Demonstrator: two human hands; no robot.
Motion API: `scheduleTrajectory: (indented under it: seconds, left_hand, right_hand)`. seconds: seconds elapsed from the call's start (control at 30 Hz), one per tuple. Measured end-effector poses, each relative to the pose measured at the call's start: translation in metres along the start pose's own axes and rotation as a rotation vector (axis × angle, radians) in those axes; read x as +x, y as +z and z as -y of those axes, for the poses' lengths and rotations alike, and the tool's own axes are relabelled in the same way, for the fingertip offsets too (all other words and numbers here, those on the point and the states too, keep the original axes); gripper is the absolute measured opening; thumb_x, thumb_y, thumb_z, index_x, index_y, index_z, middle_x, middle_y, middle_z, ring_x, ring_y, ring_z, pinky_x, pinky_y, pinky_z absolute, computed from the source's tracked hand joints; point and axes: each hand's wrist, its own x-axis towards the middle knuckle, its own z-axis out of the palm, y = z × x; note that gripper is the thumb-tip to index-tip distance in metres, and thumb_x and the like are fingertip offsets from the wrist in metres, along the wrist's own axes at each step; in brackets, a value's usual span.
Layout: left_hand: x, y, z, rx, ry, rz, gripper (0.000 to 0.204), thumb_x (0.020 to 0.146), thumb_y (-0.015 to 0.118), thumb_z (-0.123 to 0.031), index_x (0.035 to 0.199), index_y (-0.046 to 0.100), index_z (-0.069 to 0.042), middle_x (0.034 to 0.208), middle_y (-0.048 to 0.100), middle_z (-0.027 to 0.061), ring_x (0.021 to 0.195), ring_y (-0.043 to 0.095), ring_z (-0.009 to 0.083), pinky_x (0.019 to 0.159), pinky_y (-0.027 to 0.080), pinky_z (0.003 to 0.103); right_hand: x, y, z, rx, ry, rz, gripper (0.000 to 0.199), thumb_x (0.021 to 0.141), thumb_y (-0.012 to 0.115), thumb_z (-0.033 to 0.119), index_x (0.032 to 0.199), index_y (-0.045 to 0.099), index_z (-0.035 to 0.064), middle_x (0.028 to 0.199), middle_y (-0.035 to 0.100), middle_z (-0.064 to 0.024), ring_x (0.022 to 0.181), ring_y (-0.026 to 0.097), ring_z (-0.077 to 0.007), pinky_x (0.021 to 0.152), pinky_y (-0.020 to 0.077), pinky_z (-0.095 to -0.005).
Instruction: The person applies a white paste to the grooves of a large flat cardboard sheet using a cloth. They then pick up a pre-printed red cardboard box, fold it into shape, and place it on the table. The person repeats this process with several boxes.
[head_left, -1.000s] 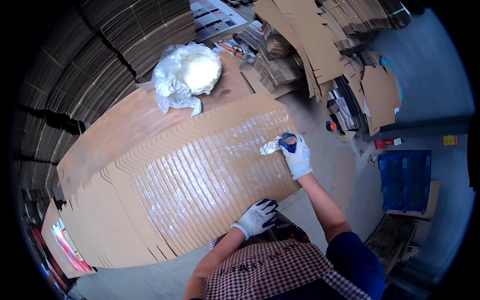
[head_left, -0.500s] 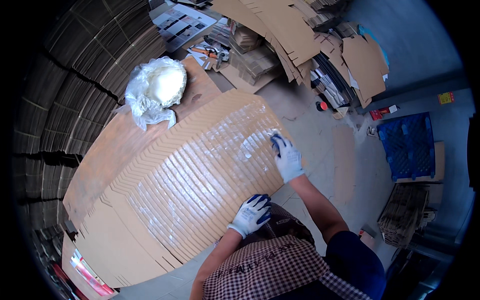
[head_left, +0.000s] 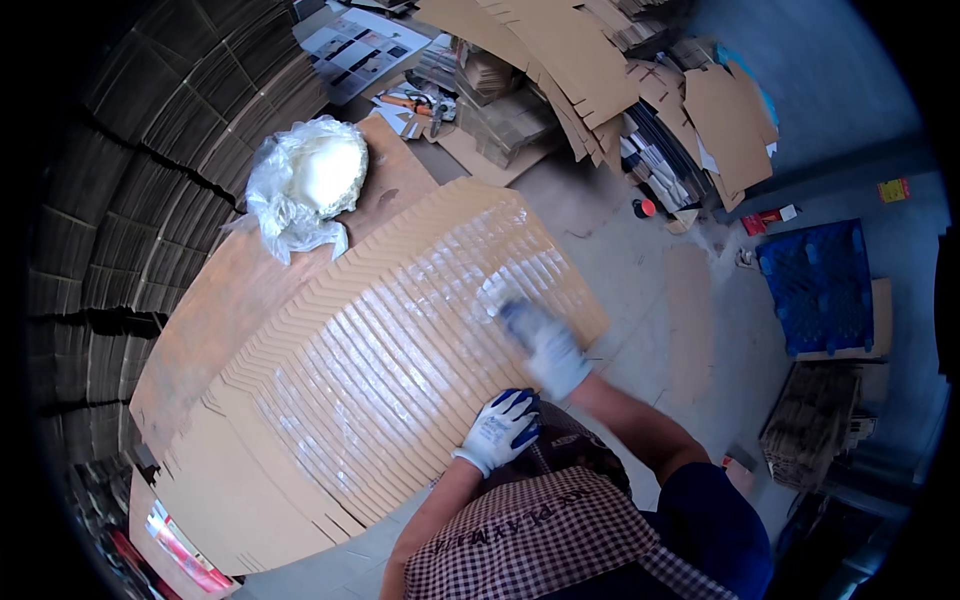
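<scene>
We find the cardboard sheets (head_left: 385, 345) fanned out in overlapping steps across the desk (head_left: 195, 315), their exposed strips shiny with white smears. The right hand (head_left: 548, 348), in a white glove with dark blue fingers, is over the right part of the fan. It is blurred, so we cannot tell how far its grip is open or whether it has hold of anything; a thicker white patch (head_left: 490, 295) shows just beside its fingertips. The left hand (head_left: 497, 432), gloved alike, lies at the near edge of the sheets, its grip loose, fingers apart and slightly bent. We see it hold nothing, only resting against the cardboard.

Beyond the fan, near the desk's far edge, we see a round bundle of clear plastic (head_left: 285, 222) with a smooth white mass (head_left: 332, 172) in it; the plastic hides whether a bowl stands beneath. Close to us is a checked apron (head_left: 530, 530). Tall cardboard stacks (head_left: 165, 120) rise along the left, and past the desk's far end we make out an orange-handled tool (head_left: 405, 102) among papers. On the right we see a blue pallet (head_left: 818, 290).
</scene>
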Motion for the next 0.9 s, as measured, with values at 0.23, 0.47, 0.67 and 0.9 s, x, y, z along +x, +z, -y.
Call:
scheduleTrajectory:
  seconds: [0.23, 0.47, 0.67, 0.9]
  left_hand:
    - [-0.002, 0.006, 0.003, -0.014, 0.002, -0.015, 0.039, 0.088, 0.06, -0.033, 0.113, 0.065, -0.004, 0.128, 0.059, 0.0141, 0.122, 0.051, 0.0325, 0.109, 0.036, 0.046]
    - [-0.004, 0.003, 0.0, -0.084, -0.192, 0.169, 0.037, 0.089, 0.059, -0.032, 0.114, 0.066, -0.006, 0.129, 0.059, 0.0146, 0.123, 0.051, 0.0317, 0.11, 0.035, 0.045]
    - [-0.005, 0.003, -0.001, -0.006, 0.02, -0.051, 0.033, 0.088, 0.06, -0.028, 0.11, 0.066, -0.005, 0.128, 0.059, 0.0135, 0.124, 0.05, 0.0303, 0.111, 0.035, 0.044]
    - [-0.001, -0.007, -0.005, -0.028, -0.194, 0.282, 0.035, 0.087, 0.061, -0.029, 0.112, 0.066, -0.005, 0.127, 0.06, 0.013, 0.122, 0.052, 0.0314, 0.109, 0.038, 0.045]
  right_hand:
    - [0.032, 0.009, -0.038, -0.089, 0.2, 0.06, 0.042, 0.083, 0.064, 0.017, 0.123, 0.057, 0.0081, 0.127, 0.055, -0.0158, 0.11, 0.058, -0.0348, 0.092, 0.0505, -0.0414]
    - [0.007, 0.026, 0.059, 0.084, -0.309, 0.108, 0.041, 0.084, 0.062, 0.021, 0.123, 0.057, 0.008, 0.136, 0.051, -0.0161, 0.108, 0.059, -0.0359, 0.09, 0.0504, -0.0448]
    - [0.056, 0.017, -0.003, 0.007, 0.157, 0.069, 0.034, 0.087, 0.06, 0.02, 0.119, 0.058, 0.008, 0.138, 0.049, -0.013, 0.11, 0.059, -0.0323, 0.085, 0.0526, -0.0441]
    - [0.002, 0.013, 0.059, -0.096, -0.175, 0.186, 0.039, 0.087, 0.06, 0.023, 0.123, 0.057, 0.0103, 0.137, 0.051, -0.013, 0.114, 0.058, -0.0297, 0.088, 0.0517, -0.0428]
